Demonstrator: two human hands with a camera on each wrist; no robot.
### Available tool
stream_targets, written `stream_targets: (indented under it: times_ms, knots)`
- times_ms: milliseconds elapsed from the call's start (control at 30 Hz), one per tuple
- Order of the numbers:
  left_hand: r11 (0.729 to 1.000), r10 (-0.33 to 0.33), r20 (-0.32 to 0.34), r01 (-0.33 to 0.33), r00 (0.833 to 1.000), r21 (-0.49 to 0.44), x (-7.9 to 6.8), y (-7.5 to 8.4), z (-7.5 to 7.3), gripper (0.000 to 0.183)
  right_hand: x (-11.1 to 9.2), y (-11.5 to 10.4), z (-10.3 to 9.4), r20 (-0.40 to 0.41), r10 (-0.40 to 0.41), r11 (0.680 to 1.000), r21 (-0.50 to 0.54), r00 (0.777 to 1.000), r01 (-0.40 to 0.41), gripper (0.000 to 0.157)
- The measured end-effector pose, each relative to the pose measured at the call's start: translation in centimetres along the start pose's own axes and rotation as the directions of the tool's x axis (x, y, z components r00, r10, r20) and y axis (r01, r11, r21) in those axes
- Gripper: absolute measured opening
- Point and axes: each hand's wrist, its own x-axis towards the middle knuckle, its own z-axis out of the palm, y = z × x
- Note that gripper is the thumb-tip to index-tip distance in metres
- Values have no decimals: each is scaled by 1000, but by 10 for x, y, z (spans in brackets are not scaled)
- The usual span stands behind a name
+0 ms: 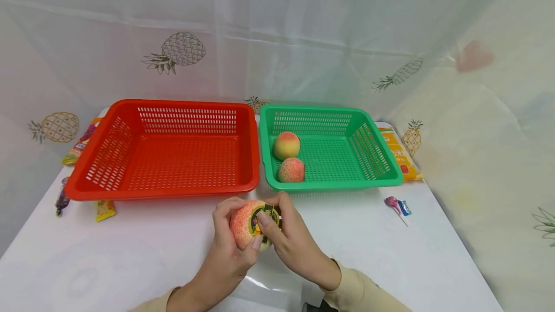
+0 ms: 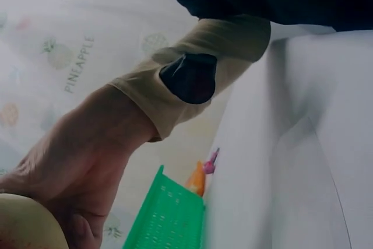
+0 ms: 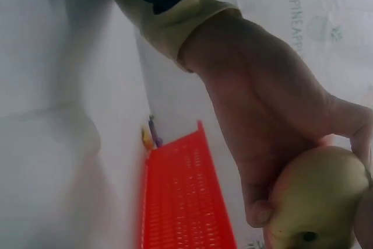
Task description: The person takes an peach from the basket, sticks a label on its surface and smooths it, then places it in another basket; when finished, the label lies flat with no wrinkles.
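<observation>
Both hands hold one peach [image 1: 241, 225] above the table, in front of the two baskets. My left hand [image 1: 225, 249] grips its left side with curled fingers and thumb. From the right, my right hand [image 1: 299, 249] holds the fruit, its thumb lying on a round black-and-yellow label [image 1: 253, 223]. In the left wrist view, part of the peach [image 2: 26, 223] shows beside the right hand [image 2: 76, 161]. The right wrist view shows the pale underside of the peach [image 3: 317, 202] against the left hand [image 3: 262, 115].
A red basket [image 1: 165, 194] stands at the left; a green basket [image 1: 329, 186] with two peaches [image 1: 291, 170] is beside it. A lollipop [image 1: 392, 202] and a small blue packet [image 1: 404, 207] lie right. Snack packets [image 1: 105, 210] lie around the red basket, and a yellow bag [image 1: 401, 153] sits behind the green one.
</observation>
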Motion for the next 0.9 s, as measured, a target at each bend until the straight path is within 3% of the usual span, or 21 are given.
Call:
stream_targets:
  times_ms: [167, 300, 467, 633, 767, 900]
  knots:
    - [999, 1, 0, -1, 1000, -36, -1, -6, 1, 60, -1, 4, 2, -60, -34, 999, 1, 998, 34, 6]
    - [998, -38, 29, 39, 999, -49, 0, -13, 1, 58, 0, 8, -2, -68, -8, 997, -75, 998, 3, 14]
    - [975, -182, 91, 192, 979, -110, 4, -20, 0, 55, 1, 11, -9, -32, 66, 993, -93, 997, -69, 26]
    - [941, -286, 99, 299, 953, -158, 5, -15, -1, 50, 5, 8, -8, 1, 148, 976, -164, 989, -146, 23]
    - [938, -264, 87, 276, 961, -207, 3, -11, 2, 43, 6, 7, -5, -8, 197, 962, -190, 980, -195, 29]
    - [967, -191, 51, 197, 980, -159, 0, -9, 4, 41, 7, 7, -6, -18, 216, 972, -92, 976, -217, 25]
